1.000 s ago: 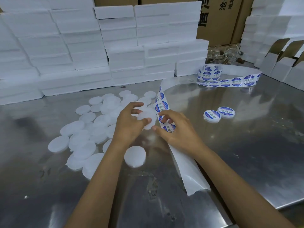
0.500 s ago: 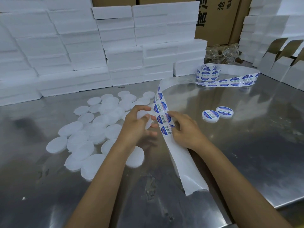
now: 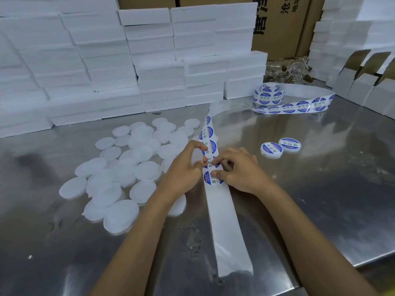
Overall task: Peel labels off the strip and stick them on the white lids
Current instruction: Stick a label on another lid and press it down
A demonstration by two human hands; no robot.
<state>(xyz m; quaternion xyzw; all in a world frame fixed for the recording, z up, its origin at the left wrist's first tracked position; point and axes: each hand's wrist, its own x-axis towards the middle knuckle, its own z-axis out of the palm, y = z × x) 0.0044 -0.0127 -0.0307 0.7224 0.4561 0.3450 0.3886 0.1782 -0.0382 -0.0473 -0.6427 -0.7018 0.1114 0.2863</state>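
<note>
A long white backing strip [image 3: 222, 212] runs from the table's front edge up to a roll [image 3: 268, 95] at the back, with round blue-and-white labels [image 3: 210, 133] on it. My left hand [image 3: 183, 169] grips a plain white lid [image 3: 196, 155] against the strip's left edge. My right hand [image 3: 239, 169] pinches the strip at the lowest labels [image 3: 210, 180], thumb and forefinger on them. Several unlabelled white lids [image 3: 119, 167] lie scattered on the left. Two labelled lids [image 3: 280, 146] sit to the right.
The work surface is a shiny steel table [image 3: 320, 199]. White foam boxes [image 3: 149, 60] are stacked along the back and left. Cardboard cartons [image 3: 282, 26] and folded white boxes [image 3: 363, 82] stand at the back right. A clear plastic bundle [image 3: 286, 69] lies behind the roll.
My left hand lifted a lid from the pile and brought it to the strip. My right hand slid along the strip and now pinches the lowest labels.
</note>
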